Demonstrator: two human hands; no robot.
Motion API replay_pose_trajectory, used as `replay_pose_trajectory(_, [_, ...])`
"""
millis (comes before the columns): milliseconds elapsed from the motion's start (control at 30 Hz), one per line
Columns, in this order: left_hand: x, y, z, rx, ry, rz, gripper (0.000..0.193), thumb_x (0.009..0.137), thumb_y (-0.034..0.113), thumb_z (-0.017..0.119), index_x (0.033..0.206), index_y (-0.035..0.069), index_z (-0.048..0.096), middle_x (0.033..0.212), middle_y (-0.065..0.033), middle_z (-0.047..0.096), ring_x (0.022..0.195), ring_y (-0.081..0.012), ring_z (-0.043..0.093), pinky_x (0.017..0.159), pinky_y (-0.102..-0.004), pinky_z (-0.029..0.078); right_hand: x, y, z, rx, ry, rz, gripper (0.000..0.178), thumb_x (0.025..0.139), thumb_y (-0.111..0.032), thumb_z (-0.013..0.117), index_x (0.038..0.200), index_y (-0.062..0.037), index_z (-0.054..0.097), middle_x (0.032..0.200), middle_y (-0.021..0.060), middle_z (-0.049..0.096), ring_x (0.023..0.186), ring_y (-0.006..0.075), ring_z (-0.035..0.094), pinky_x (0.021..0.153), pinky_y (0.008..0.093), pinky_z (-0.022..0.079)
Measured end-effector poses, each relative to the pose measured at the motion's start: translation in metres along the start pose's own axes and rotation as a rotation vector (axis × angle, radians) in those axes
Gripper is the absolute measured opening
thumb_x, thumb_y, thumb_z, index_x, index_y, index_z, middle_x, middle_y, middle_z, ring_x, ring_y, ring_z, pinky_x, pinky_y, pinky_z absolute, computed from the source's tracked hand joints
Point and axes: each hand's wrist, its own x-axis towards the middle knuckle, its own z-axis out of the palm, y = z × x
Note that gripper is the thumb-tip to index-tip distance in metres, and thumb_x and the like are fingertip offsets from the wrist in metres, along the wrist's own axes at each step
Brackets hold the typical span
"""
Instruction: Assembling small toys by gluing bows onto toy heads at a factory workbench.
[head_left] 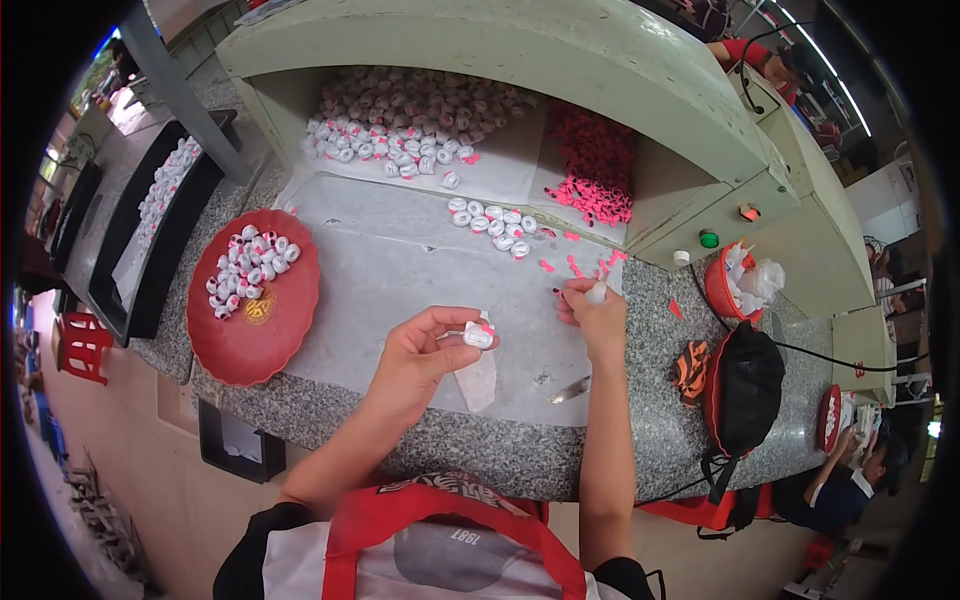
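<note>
Through the head view, reading the clock from its centre, I have the left hand (pixel 425 355) just below the middle, toward 7 o'clock, thumb and fingers pinched narrow on a small white piece (pixel 479 336). That piece sits almost at the centre: rounded, glossy-looking, with a bright pink patch at its 1 o'clock edge and faint grey lines across its face, too small for me to make out. At 3 o'clock the right hand (pixel 592 308) has its fingers drawn close together beside scattered pink bits (pixel 573 266); a whitish thing shows at them, but I cannot tell what it is or whether they grip anything. Similar white pieces (pixel 495 227) lie grouped at 12 o'clock, with grey ovals on them, and more fill the red scalloped dish (pixel 222 345) at 9 o'clock. A pale strip (pixel 478 388) lies at 6 o'clock, below the held piece, and a narrow metal tool (pixel 571 390) between 4 and 5 o'clock, both on the grey sheet (pixel 365 270)
</note>
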Motion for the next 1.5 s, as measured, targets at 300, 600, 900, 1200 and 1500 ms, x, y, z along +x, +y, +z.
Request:
replay_pose_trajectory(300, [0.001,-0.007,0.006,0.000,-0.014,-0.002,0.033,0.072,-0.007,0.058,0.105,-0.002,0.052,0.100,-0.0114,0.057,0.092,-0.0230,0.058,0.085,-0.0336,0.044,-0.016,-0.013,-0.002,-1.022,0.090,-0.382,0.011,0.067,-0.010,0.062,0.075,-0.0018,0.064,0.060,0.0070,0.059,0.055,0.0081,0.056,0.050,0.0268,0.045])
replay_pose_trajectory(600, [-0.004,-0.006,0.009,0.206,0.042,0.170,0.032,0.074,-0.012,0.054,0.105,-0.004,0.052,0.104,-0.0125,0.054,0.093,-0.0196,0.057,0.081,-0.0267,0.047,-0.109,-0.078,0.039,-0.220,-0.357,-0.421,0.012,0.067,0.004,0.064,0.077,0.0002,0.062,0.074,0.0036,0.058,0.064,0.0085,0.054,0.055,0.0206,0.043])
replay_pose_trajectory(900, [-0.012,-0.001,0.009,0.241,-0.028,0.210,0.031,0.073,-0.014,0.053,0.103,-0.006,0.054,0.111,-0.0134,0.049,0.098,-0.0205,0.054,0.085,-0.0288,0.045,-0.126,-0.078,0.045,-0.243,-0.171,-0.302,0.016,0.066,-0.002,0.071,0.074,-0.0005,0.057,0.067,0.0008,0.058,0.063,0.0048,0.051,0.057,0.0185,0.042])
replay_pose_trajectory(1200, [-0.013,-0.002,0.016,0.118,-0.075,0.179,0.026,0.076,-0.009,0.054,0.101,-0.005,0.056,0.101,-0.0137,0.056,0.093,-0.0188,0.056,0.082,-0.0283,0.045,-0.132,-0.075,0.040,-0.102,-0.211,-0.387,0.021,0.064,0.003,0.070,0.083,-0.0011,0.062,0.077,0.0027,0.056,0.068,0.0079,0.052,0.061,0.0195,0.043])
replay_pose_trajectory(1500, [-0.003,-0.010,0.008,0.162,0.039,0.050,0.024,0.077,-0.003,0.057,0.101,-0.002,0.057,0.095,-0.0107,0.059,0.089,-0.0155,0.056,0.080,-0.0261,0.045,-0.105,-0.059,0.039,-0.114,-0.302,-0.392,0.017,0.066,0.003,0.068,0.081,0.0002,0.064,0.072,0.0036,0.057,0.065,0.0080,0.052,0.057,0.0195,0.041])
